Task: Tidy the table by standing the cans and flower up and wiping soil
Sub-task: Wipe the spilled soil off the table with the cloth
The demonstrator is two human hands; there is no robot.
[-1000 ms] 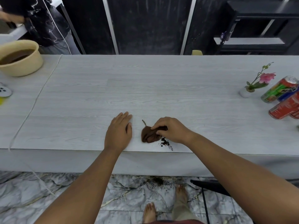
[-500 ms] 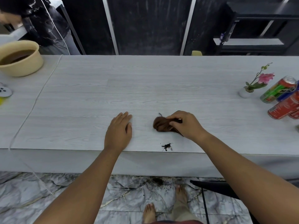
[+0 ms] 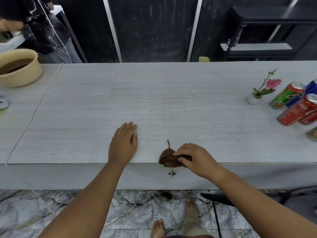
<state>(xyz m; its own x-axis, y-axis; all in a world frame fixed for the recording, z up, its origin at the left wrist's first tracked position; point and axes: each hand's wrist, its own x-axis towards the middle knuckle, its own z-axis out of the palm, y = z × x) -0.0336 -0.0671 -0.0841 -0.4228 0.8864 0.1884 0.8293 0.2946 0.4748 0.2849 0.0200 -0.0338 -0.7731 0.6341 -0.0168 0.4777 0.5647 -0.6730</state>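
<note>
My right hand [image 3: 193,158] grips a bunched brown cloth [image 3: 167,158] at the front edge of the grey table [image 3: 171,100]. A few crumbs of soil [image 3: 172,173] are falling just below that edge, and more soil [image 3: 167,194] lies on the floor. My left hand [image 3: 123,143] rests flat on the table, palm down, left of the cloth. At the far right a pink flower in a small white pot [image 3: 255,98] stands upright. Several cans stand beside it: a red-green can [image 3: 286,96], a blue can [image 3: 310,88] and a red can [image 3: 298,110].
A beige bowl [image 3: 25,73] with brown contents sits at the far left, with a white cord [image 3: 34,114] running across the table near it. Another person stands behind the left end. A black chair base [image 3: 217,197] and my bare feet are below.
My right hand has dragged the cloth back toward me to the table's front edge, and the small soil pile has gone over the edge. My left hand has stayed put.
</note>
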